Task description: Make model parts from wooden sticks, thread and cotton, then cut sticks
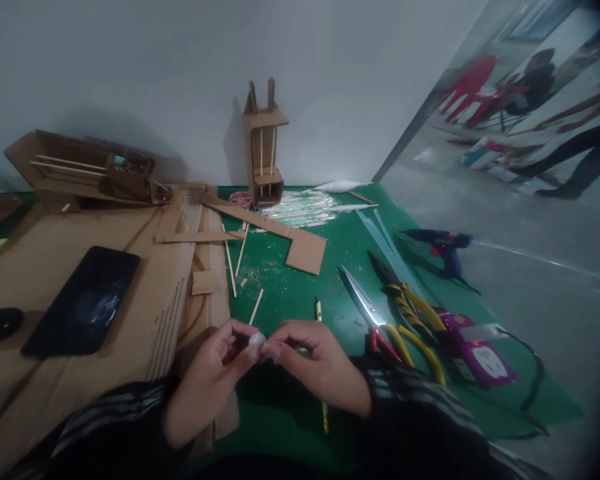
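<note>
Green table (290,293), center to right. Two cardboard assemblies, upper left (73,189) and upper center (265,119), stand built up with sticks fitted; loose cardboard strips (250,217) lie unattached, center. Lower center, left hand (205,377) pinches small whitish piece (257,339), seemingly still unattached; right hand's (325,367) fingertips press together beside it, contents unclear.

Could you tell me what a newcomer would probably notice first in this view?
Probably the bare left hand and right hand, meeting low in the centre around a small whitish piece. Next, perhaps, the upright brown cardboard frame against the pale wall, and the blue glue gun on the green tabletop's right side.
</note>
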Available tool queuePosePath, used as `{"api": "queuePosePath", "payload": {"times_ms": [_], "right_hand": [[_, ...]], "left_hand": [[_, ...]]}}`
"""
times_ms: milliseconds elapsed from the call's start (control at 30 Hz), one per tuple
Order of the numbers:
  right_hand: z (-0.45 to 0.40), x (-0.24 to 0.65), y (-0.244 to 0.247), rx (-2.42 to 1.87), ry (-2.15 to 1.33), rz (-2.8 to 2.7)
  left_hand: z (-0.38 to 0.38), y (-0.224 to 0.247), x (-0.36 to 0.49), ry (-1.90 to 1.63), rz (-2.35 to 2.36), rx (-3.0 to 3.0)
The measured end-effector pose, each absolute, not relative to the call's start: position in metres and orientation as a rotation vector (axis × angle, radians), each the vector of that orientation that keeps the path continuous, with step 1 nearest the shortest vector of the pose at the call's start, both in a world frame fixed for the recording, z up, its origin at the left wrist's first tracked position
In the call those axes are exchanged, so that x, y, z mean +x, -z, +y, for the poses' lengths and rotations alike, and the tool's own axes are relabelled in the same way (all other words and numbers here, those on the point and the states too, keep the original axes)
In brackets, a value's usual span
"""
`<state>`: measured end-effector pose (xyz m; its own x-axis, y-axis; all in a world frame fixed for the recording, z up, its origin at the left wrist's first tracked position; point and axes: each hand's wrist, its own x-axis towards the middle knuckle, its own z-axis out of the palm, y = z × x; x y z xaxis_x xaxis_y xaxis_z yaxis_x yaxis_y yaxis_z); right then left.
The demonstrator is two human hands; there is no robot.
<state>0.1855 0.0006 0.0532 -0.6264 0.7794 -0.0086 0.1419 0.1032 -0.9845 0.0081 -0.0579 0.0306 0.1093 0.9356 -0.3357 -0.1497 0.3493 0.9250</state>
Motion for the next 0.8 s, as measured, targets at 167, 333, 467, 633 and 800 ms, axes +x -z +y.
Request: {"api": "queuePosePath", "payload": {"times_ms": [167, 333, 467, 633, 800], "right_hand": [[-0.011, 0.182, -0.051, -0.732, -1.486, -1.971], [-0.015, 0.177, -0.045, -0.781, -1.410, -2.100], [-0.015, 0.175, -0.042, -0.837, -1.351, -2.123], [-0.012, 0.174, -0.032, -0.942, -1.361, -2.104], [-0.008, 0.174, -0.029, -0.954, -1.374, -2.088]], "left_hand": [[-0.057, -0.025, 0.011, -1.078, 1.189, 0.810], [-0.060, -0.022, 0.013, -1.110, 1.154, 0.689], [-0.061, -0.022, 0.012, -1.113, 1.135, 0.633], [-0.064, -0.020, 0.011, -1.114, 1.072, 0.638], [-0.066, -0.024, 0.009, -1.108, 1.058, 0.711]]}}
